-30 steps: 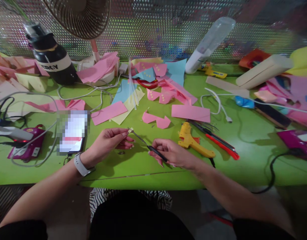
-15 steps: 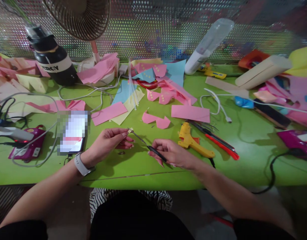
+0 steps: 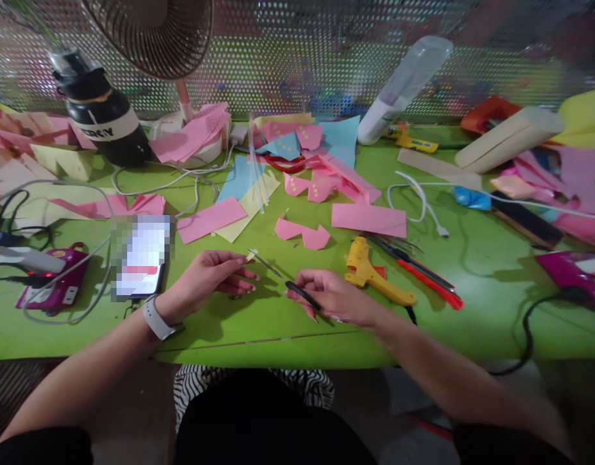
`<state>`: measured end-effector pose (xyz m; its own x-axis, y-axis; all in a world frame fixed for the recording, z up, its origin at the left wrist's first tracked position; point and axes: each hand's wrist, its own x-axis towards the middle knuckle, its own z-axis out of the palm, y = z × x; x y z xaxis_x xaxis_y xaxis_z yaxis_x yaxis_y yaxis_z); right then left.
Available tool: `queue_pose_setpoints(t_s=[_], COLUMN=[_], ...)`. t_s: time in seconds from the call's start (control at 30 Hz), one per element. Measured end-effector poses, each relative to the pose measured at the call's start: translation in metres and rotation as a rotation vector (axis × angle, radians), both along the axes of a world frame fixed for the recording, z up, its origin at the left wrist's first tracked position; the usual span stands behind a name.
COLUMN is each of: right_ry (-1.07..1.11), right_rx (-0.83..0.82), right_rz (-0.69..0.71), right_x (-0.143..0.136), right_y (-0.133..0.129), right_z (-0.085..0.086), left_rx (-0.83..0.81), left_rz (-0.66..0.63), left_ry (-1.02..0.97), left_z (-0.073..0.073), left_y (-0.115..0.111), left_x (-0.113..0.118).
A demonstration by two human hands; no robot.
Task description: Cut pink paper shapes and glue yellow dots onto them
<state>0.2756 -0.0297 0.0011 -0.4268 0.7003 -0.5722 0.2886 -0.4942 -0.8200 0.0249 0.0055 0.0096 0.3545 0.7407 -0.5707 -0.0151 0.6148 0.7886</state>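
My left hand pinches a tiny pale-yellow paper scrap between thumb and forefinger, the other fingers loosely bent. My right hand is closed around the black handle of slim scissors, seen nearly edge-on. Their metal tip points up and left and meets the scrap; whether the blades are apart is too small to tell. Just beyond the hands lies a pink paper cutout with notched edges. A second pink cutout, dotted with small yellow pieces, lies farther back.
A yellow glue gun and a red-and-black cutter lie right of my right hand. Pink paper strips lie behind. A phone is beside my left wrist. Cables, a black bottle and a fan stand farther back.
Both hands stay almost in place. The scissors' tip and the yellow scrap have shifted very slightly, and my left fingers have lowered a little.
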Motion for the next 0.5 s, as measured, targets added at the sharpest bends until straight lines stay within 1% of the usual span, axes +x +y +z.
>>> queue_pose_setpoints(t_s=[0.2,0.37,0.5], right_ry=[-0.010,-0.001,0.028], right_rx=[-0.018,-0.016,0.002], right_rz=[-0.001,0.000,-0.025], right_x=[0.0004,0.0014,0.0018], right_y=[-0.0001,-0.0001,0.0010], right_z=[-0.0018,-0.0039,-0.0025], left_rx=[-0.013,-0.009,0.051], left_rz=[-0.027,-0.031,0.004], left_ry=[0.007,0.010,0.011], left_z=[-0.0028,-0.0021,0.0010], left_y=[0.0015,0.0015,0.0014], left_x=[-0.0014,-0.0015,-0.0006])
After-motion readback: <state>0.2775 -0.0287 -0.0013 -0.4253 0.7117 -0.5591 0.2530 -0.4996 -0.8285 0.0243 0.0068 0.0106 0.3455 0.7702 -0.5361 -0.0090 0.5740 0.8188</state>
